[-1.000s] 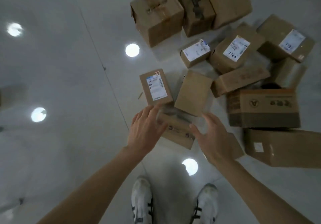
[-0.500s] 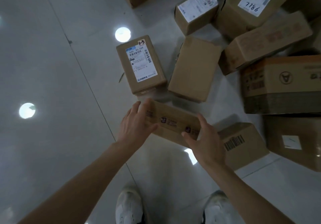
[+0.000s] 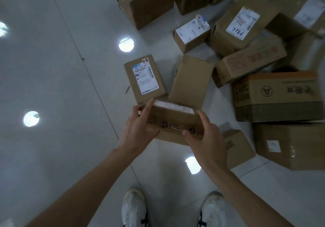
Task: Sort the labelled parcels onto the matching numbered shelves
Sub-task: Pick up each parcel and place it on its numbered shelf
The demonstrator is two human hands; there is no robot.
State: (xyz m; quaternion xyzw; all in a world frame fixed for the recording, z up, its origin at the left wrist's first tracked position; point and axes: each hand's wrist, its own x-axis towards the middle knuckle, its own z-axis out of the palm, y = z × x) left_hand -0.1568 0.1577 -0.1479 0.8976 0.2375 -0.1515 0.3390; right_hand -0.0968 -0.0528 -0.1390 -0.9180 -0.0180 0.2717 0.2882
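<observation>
We are curling the fingers of our left hand over the far left end of a small flat parcel, thumb underneath out of sight, while our right hand is clamping the near right end, thumb pressing the front face and fingers wrapping the corner. The parcel is riding clear of the floor, tilted so that its pale label strip is facing away from us and showing only as a sliver.

That tilt is the first risk: we are judging that the shelf number cannot be read from here, and guessing would be sending the parcel to the wrong shelf. Rolling it toward us means regripping, and both holds are sitting at the ends, so a loose change of grip could be letting it slip.

Directly beneath and beyond are lying the labelled box marked 1-3 and a plain box; a dropped parcel would be landing on them. A barcoded box is resting just beside our right wrist, close to our shoes, and stepping back carelessly could be tripping us.
</observation>
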